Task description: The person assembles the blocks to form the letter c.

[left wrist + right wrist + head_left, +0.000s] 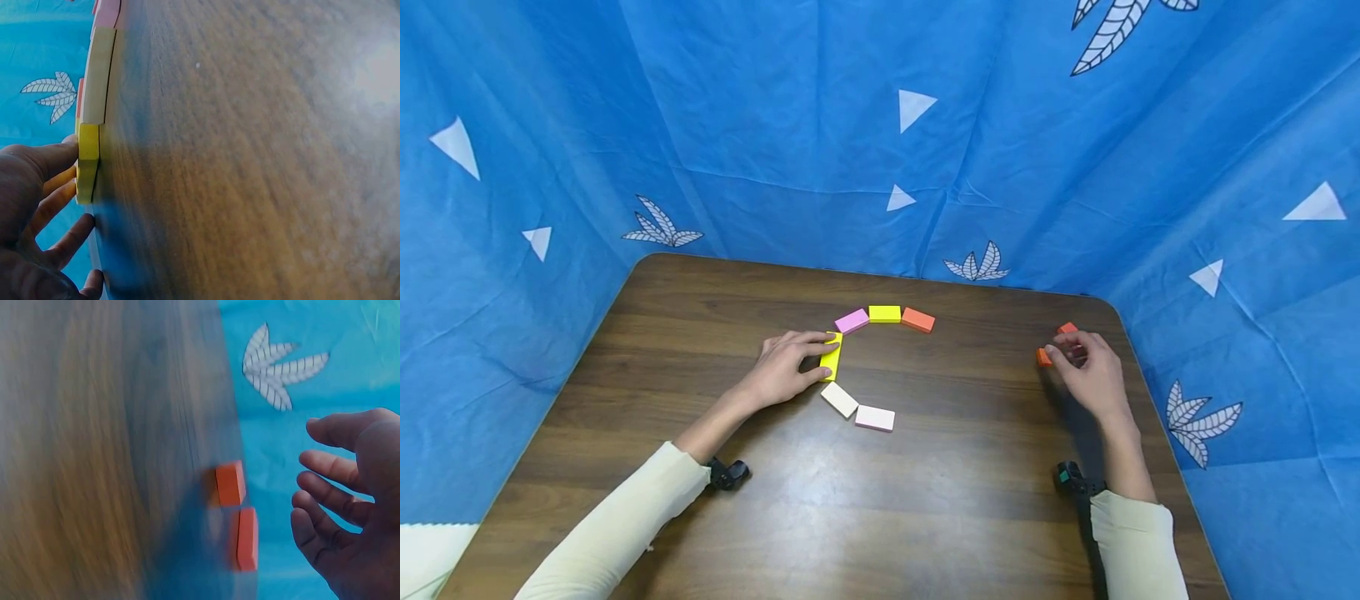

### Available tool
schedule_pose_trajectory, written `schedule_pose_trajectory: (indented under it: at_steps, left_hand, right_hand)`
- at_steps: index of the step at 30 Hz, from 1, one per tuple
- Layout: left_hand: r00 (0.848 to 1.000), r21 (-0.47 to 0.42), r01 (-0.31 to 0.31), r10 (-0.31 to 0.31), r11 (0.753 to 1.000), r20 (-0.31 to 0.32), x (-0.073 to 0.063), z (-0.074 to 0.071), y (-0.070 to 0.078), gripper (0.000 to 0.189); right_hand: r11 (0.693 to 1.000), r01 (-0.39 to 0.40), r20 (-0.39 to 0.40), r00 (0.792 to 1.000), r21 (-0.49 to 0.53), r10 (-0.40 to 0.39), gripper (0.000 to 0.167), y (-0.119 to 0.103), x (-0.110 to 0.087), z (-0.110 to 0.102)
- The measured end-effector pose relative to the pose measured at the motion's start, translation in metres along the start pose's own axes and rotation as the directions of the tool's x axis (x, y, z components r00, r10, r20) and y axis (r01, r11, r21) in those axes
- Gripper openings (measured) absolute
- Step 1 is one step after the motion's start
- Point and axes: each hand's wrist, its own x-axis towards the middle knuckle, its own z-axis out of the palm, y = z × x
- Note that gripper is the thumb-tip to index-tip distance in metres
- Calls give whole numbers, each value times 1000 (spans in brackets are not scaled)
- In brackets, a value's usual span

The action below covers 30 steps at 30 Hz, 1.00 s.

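On the table, my left hand [784, 364] touches a flat yellow block [831, 358], thumb toward its near end and fingertips toward its far end. In the left wrist view, the thumb and fingers lie along that yellow block [88, 150], and a cream block adjoins it. My right hand [1092, 371] hovers above two orange blocks near the table's right side, its fingers loosely bent around nothing. One orange block [1043, 357] partly shows beside the thumb; the other orange block [1067, 328] is behind the fingers. Both stand apart from the hand in the right wrist view.
A pink block [852, 322], a second yellow block [884, 314] and an orange-red block [918, 320] curve away at the far side. A cream block [839, 400] and a pale pink block [875, 418] continue the curve nearer. Blue cloth [820, 167] encloses the wooden table [955, 483].
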Motion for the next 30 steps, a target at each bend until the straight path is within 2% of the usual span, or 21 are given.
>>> schedule_pose_trajectory:
  at_steps: [6,10,14,30]
  left_hand:
    - [1000,-1,1,-1,1000,4,0,1,1,51]
    - [1000,-2,2,-2,1000,7,-1,0,1,51]
    - [1000,-1,1,-1,1000,11,-3,0,2,52]
    - [1000,4,-9,9,1000,9,-2,0,2,53]
  right_hand:
    - [995,-103,-39,994,-20,102,41,27,12,-7]
    - [976,-217,-29,976,-8,217,49,45,18,-6]
    - [959,-285,-5,959,7,285,55,56,22,-4]
    - [945,-321,19,946,-66,323,54,62,34,7]
